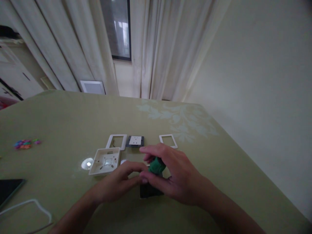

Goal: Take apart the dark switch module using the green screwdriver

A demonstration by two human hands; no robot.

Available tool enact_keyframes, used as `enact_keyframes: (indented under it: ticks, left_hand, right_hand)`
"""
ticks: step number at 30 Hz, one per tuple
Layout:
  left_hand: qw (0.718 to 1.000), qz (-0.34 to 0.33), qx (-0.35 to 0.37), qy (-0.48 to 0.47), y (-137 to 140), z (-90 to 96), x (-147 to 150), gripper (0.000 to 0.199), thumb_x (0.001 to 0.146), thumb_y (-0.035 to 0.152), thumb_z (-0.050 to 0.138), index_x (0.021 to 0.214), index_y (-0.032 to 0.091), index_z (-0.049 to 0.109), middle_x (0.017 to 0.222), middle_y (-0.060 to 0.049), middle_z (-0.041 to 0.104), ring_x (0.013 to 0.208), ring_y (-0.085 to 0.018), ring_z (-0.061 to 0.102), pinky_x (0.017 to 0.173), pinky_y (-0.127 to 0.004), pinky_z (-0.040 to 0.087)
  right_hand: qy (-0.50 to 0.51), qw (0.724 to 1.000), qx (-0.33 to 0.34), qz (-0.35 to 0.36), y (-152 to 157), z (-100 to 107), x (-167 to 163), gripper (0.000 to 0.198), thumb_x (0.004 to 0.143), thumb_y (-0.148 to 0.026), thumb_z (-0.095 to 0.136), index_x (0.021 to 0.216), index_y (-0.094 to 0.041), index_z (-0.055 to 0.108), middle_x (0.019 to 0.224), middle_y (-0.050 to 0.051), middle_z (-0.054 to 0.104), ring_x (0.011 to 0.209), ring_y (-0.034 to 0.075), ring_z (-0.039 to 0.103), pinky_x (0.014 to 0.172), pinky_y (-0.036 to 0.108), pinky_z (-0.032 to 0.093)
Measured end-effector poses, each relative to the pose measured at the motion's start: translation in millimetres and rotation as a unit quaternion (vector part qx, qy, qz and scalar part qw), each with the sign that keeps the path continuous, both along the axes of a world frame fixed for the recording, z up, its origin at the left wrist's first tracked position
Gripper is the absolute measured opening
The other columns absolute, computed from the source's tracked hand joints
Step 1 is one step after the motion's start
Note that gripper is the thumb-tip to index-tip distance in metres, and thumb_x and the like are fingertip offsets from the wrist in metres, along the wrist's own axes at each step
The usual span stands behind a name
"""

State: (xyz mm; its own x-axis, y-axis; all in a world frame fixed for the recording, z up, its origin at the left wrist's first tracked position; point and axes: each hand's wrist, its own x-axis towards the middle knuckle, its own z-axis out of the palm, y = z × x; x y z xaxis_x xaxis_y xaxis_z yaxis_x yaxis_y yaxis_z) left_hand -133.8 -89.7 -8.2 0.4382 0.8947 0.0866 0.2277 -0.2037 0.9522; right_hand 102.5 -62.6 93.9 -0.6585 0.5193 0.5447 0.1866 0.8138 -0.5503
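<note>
My right hand [181,175] is closed round the green handle of a screwdriver [157,165], its shaft hidden from view. Beneath it lies a dark flat piece [151,191], mostly covered by my hands. My left hand [124,178] has thumb and fingers drawn together against the left side of the screwdriver; what they pinch is hidden. Just beyond my fingers rests a wall socket insert [136,141] with a white face and dark frame. A square white mounting box [106,161] sits open side up to the left of my left hand.
Two white frames, one on the left [123,142] and one on the right [175,142], lie farther back. Small colourful pieces [24,144] sit at far left, above a dark flat device [9,190] and a white cable [36,203]. A wall [268,97] borders the table's right side.
</note>
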Motion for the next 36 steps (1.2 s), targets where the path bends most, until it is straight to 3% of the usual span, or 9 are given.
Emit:
enact_keyframes:
  ticks: [4,9,12,15,20,28,34,36]
  left_hand:
    - [0.999,0.022,0.022,0.024,-0.4,-4.7,-5.9,0.034,0.102,0.059,0.072,0.112,0.029,0.084,0.11,-0.005,0.082,0.103,-0.026,0.073,0.094,-0.037,0.057]
    - [0.997,0.051,0.037,-0.044,3.1,-2.5,12.4,0.038,0.09,0.057,0.088,0.085,0.021,0.076,0.09,-0.003,0.078,0.09,-0.024,0.072,0.082,-0.033,0.058]
    - [0.997,0.05,0.039,-0.05,2.4,-2.0,9.0,0.037,0.087,0.053,0.092,0.104,0.022,0.079,0.104,-0.004,0.08,0.096,-0.024,0.073,0.088,-0.034,0.061]
    - [0.999,0.003,0.043,-0.02,0.6,-4.3,-5.4,0.032,0.097,0.05,0.083,0.121,0.028,0.08,0.117,-0.005,0.081,0.108,-0.026,0.074,0.099,-0.038,0.061]
    - [0.996,0.017,0.088,0.004,0.9,-8.2,-15.6,0.027,0.105,0.053,0.072,0.117,0.032,0.083,0.111,-0.004,0.082,0.103,-0.023,0.075,0.094,-0.035,0.062]
    - [0.999,-0.012,0.036,0.013,0.2,-10.1,-11.7,0.03,0.105,0.054,0.07,0.122,0.031,0.083,0.113,-0.004,0.083,0.101,-0.023,0.076,0.092,-0.034,0.062]
    - [0.996,0.052,0.063,-0.029,2.3,1.8,15.1,0.041,0.093,0.063,0.082,0.085,0.022,0.081,0.085,-0.002,0.079,0.084,-0.022,0.072,0.079,-0.03,0.059]
    - [0.994,0.073,0.061,-0.052,1.2,5.1,22.0,0.039,0.089,0.06,0.086,0.096,0.022,0.08,0.089,-0.002,0.079,0.085,-0.023,0.072,0.078,-0.03,0.06]
  right_hand:
    - [-0.003,1.0,-0.007,-0.003,-0.5,-0.5,-0.5,0.05,0.104,-0.028,0.075,0.148,-0.024,0.053,0.121,0.007,0.075,0.102,0.019,0.074,0.095,0.032,0.059]
    - [-0.003,1.0,0.006,0.01,-1.6,-1.1,0.1,0.058,0.101,-0.033,0.08,0.151,-0.023,0.051,0.127,0.008,0.075,0.108,0.02,0.074,0.102,0.033,0.058]
    - [-0.005,1.0,0.012,0.009,-2.5,-1.4,0.0,0.053,0.104,-0.03,0.077,0.15,-0.023,0.052,0.13,0.008,0.076,0.111,0.019,0.074,0.104,0.032,0.057]
    - [-0.014,1.0,0.013,0.0,-2.3,-1.5,-0.4,0.052,0.104,-0.027,0.075,0.15,-0.024,0.052,0.129,0.008,0.076,0.112,0.019,0.074,0.103,0.03,0.058]
    - [-0.013,1.0,0.027,0.007,-0.3,-1.5,-0.9,0.051,0.104,-0.026,0.075,0.149,-0.021,0.053,0.127,0.007,0.075,0.109,0.017,0.073,0.104,0.027,0.056]
    - [-0.021,0.999,0.038,0.006,0.9,-1.4,0.3,0.05,0.105,-0.028,0.074,0.149,-0.02,0.053,0.126,0.008,0.076,0.11,0.017,0.072,0.102,0.026,0.056]
    - [-0.016,0.999,0.037,0.015,-1.7,0.0,-0.5,0.051,0.103,-0.028,0.076,0.148,-0.018,0.054,0.128,0.008,0.076,0.114,0.016,0.072,0.107,0.025,0.054]
    - [-0.015,0.999,0.039,0.014,-2.1,-0.2,-0.5,0.048,0.105,-0.027,0.074,0.147,-0.018,0.054,0.128,0.008,0.076,0.112,0.016,0.072,0.106,0.026,0.054]
